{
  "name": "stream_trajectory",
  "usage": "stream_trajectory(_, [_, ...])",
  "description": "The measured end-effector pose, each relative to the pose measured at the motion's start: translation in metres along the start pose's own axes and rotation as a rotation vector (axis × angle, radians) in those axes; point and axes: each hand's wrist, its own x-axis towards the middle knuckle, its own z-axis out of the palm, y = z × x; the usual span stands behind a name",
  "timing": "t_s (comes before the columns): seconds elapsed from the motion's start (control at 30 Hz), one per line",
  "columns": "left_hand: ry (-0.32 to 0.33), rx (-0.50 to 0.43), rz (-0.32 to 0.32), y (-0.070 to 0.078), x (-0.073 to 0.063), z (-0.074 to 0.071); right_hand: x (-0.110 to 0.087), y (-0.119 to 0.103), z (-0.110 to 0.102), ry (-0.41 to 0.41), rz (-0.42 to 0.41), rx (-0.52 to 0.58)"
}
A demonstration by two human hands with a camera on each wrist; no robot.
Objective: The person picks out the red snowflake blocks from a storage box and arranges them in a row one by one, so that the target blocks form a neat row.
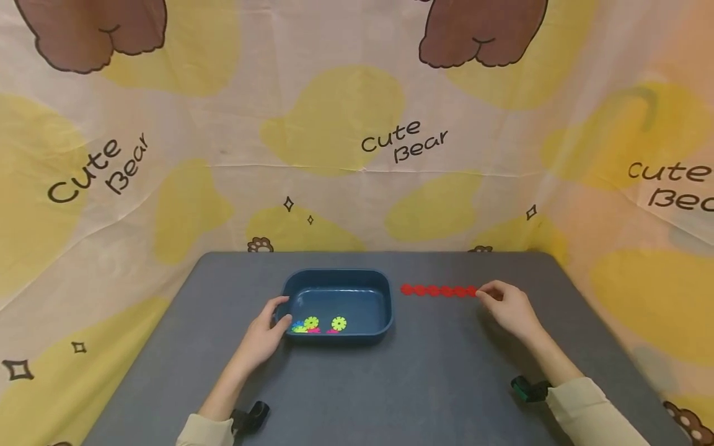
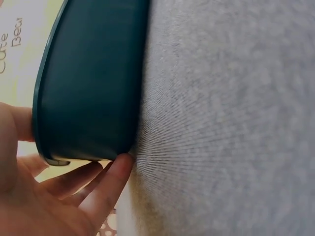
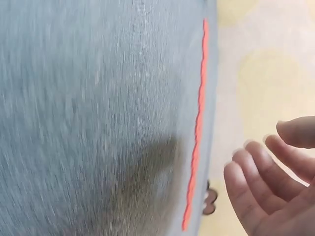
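My left hand (image 1: 262, 331) grips the left side of a dark blue plastic bin (image 1: 385, 303), its thumb at the near left corner. In the left wrist view, that hand (image 2: 64, 191) has its fingers around the corner of the bin (image 2: 93, 78). Inside the bin lie several small notched plastic discs: yellow-green discs (image 1: 338, 323), plus pink and blue ones bunched at the near left. A straight row of red discs (image 1: 433, 290) lies flat on the table. My right hand (image 1: 510, 310) hovers by the row's right end, fingers loosely bent with nothing between them.
The grey table (image 1: 446, 384) has its far edge close behind the bin and the red row. A printed cloth (image 1: 334, 124) with bear patterns hangs around the back and sides. Dark bands with cameras (image 1: 251, 418) sit on both wrists.
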Motion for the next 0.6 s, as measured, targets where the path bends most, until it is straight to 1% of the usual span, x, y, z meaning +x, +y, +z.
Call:
stream_trajectory(0.2, [0.003,0.049,0.044,0.005,-0.006,-0.009,-0.013,-0.017,0.018,-0.007,-0.051,-0.038])
stream_trajectory(0.3, [0.025,0.095,0.075,0.010,-0.009,-0.012,-0.020,-0.023,0.026,-0.026,-0.066,-0.065])
stream_trajectory(0.4, [0.074,0.168,0.110,0.013,-0.013,-0.013,-0.025,-0.027,0.033,-0.042,-0.093,-0.115])
stream_trajectory(0.6, [0.188,0.333,0.168,0.018,-0.023,-0.008,-0.032,-0.032,0.045,-0.026,-0.175,-0.283])
